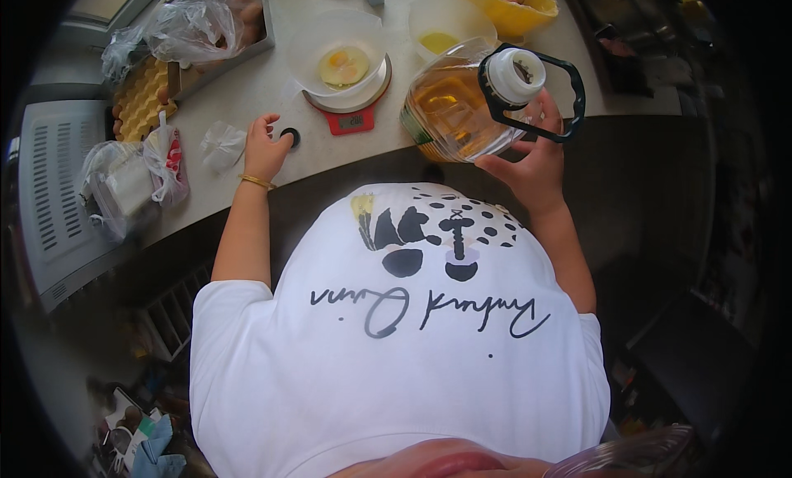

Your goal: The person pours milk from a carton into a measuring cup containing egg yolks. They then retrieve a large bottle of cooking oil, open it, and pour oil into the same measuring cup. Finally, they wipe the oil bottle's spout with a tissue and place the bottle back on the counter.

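Note:
My right hand [537, 162] grips a large clear plastic bottle of golden oil [450, 110] by its side below the neck. The bottle has a white, uncapped mouth and a dark handle [572, 97]; it leans over the counter's front edge. My left hand [267, 147] is at the counter, fingers apart and slightly curled, its thumb at the rim of a small dark bottle cap [291, 138]. Between the hands, a red kitchen scale [352, 124] with a lit display carries a translucent plastic bowl [303, 51]. Cracked egg [344, 67] lies in that bowl.
Behind the bottle stands a second translucent bowl [455, 14] with yellowish liquid. A yellow bag [526, 8] sits beyond it. Leftward are a cardboard box [223, 60] with eggs and plastic bags, an egg tray [139, 100], a crumpled clear bag [223, 145] and a white vented appliance [59, 187].

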A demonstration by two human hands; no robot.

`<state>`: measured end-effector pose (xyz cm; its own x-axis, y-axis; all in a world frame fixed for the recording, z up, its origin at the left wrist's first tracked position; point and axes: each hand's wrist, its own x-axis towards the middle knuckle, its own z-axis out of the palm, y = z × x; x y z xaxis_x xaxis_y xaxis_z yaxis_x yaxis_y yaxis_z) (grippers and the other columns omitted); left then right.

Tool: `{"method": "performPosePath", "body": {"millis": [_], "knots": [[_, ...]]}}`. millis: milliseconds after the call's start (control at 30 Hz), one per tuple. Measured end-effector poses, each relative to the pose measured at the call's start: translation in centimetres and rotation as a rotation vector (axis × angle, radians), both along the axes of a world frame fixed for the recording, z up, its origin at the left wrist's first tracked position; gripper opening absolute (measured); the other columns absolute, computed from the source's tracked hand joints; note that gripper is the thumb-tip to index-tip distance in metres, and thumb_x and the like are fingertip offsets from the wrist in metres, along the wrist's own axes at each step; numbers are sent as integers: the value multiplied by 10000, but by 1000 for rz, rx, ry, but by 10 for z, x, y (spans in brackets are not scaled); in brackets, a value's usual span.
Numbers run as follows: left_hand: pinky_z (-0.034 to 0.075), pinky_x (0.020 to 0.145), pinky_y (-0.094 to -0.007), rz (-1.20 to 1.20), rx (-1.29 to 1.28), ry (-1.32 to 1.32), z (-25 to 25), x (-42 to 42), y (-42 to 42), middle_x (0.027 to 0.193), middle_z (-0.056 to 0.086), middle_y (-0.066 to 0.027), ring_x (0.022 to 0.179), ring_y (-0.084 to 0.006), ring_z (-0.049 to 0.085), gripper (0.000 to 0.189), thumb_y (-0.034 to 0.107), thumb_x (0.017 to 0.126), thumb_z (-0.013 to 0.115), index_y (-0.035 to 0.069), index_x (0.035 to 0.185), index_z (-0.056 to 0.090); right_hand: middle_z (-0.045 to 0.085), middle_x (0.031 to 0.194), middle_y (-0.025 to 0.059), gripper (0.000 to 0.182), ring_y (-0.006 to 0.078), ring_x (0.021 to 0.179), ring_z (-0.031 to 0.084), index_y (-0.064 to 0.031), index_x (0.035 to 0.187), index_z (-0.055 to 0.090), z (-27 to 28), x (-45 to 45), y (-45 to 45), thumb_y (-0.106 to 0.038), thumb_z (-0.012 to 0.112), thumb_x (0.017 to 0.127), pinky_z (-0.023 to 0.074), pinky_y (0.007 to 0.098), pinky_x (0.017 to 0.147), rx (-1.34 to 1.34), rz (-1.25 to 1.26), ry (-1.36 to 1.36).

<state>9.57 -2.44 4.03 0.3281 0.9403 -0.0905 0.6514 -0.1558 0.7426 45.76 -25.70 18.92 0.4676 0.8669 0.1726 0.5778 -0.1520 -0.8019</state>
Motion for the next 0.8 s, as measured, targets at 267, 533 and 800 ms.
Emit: {"method": "performPosePath", "body": {"millis": [267,533,800], "knots": [[433,965,-409,-101,218,357,-5,9,-24,1162,546,-142,1113,-336,522,560,245,691,742,100,1197,551,451,1368,209,1223,306,1228,515,-55,1442,208,3,-1,0,-555,869,543,553,358,828,-19,18,-22],[473,911,-407,17,139,350,26,10,-20,1088,569,-141,1055,-338,557,402,225,711,658,116,1096,628,389,1372,228,1230,333,1216,502,-104,1453,234,1,-2,1,-607,855,518,561,397,809,-5,1,37],[488,855,-348,178,306,129,60,-2,12,1048,550,-124,905,-247,588,383,210,729,650,81,1088,611,380,1375,206,1227,318,1200,512,-101,1442,254,0,-1,-1,-630,847,506,559,378,790,-10,-6,1]]}}
